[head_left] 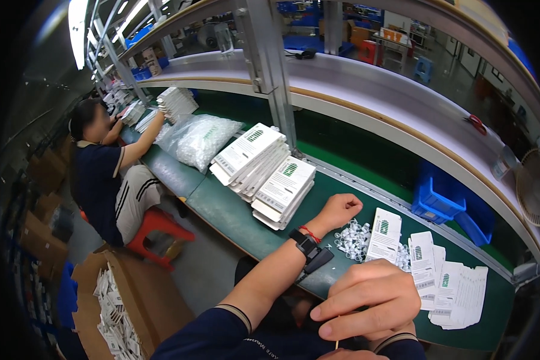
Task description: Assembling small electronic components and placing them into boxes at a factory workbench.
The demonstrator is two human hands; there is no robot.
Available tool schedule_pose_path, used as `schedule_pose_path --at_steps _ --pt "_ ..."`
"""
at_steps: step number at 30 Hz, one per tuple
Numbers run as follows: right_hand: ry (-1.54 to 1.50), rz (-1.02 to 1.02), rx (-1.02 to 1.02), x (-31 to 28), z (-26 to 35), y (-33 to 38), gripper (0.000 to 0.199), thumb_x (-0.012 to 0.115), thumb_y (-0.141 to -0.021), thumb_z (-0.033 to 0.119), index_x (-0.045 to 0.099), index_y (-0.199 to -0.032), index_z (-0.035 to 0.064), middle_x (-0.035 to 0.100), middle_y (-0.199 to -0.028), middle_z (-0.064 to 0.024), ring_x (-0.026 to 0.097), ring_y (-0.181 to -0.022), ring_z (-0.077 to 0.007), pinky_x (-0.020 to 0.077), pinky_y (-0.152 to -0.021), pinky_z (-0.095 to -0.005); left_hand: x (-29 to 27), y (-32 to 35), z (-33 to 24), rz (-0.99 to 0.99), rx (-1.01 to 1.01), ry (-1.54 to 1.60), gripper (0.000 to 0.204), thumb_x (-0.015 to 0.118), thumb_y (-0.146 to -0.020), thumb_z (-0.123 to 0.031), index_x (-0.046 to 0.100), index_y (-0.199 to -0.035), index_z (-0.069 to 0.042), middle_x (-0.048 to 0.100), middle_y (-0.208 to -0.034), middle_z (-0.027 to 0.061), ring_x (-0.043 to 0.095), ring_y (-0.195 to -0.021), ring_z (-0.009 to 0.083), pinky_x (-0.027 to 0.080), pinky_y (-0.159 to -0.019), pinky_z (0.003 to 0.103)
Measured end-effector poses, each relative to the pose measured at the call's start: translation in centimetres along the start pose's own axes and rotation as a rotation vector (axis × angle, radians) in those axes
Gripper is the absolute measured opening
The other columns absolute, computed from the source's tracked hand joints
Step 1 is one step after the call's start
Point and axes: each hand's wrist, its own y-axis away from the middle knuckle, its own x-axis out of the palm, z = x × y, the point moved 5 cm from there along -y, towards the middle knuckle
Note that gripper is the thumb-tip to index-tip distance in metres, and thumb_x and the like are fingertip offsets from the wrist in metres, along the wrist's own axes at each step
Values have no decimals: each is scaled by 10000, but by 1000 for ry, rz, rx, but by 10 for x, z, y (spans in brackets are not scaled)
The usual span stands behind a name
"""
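Note:
My left hand [340, 209] reaches out over the green bench [234, 216], fingers curled shut, just left of a pile of small clear plastic pieces [353, 239]. I cannot tell whether it holds one. A black wrist device [309, 247] and a red string sit on that wrist. My right hand [366, 297] is close to the camera, fingers pinched together on a thin stick-like thing that pokes out below it. A small white box [384, 235] stands just right of the pile, with flat white cartons [456, 294] spread beyond it.
Two slanted stacks of white boxes [264, 171] lie left of my hand, behind them a clear bag of small parts [199, 139]. A blue bin [439, 198] sits at the back right. A co-worker on a red stool [156, 231] works at the left. An open cardboard box [111, 306] stands on the floor.

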Motion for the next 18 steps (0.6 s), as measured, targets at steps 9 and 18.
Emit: schedule_pose_path --at_steps 9,18 --pt "-77 46 -56 -3 4 3 170 562 -826 97 672 -863 -28 628 -929 -170 585 -715 -261 475 -537 -296 -3 2 1 -6 -6 -34 152 628 -828 -109 662 -921 6 657 -781 49 579 -703 76 480 -652 228" --pt "-82 24 -104 -4 5 3 146 588 -808 79 661 -847 -41 626 -913 -183 577 -698 -267 479 -542 -304 -1 2 -1 9 -24 -57 158 627 -831 -116 664 -928 3 655 -783 46 584 -704 84 481 -660 231"
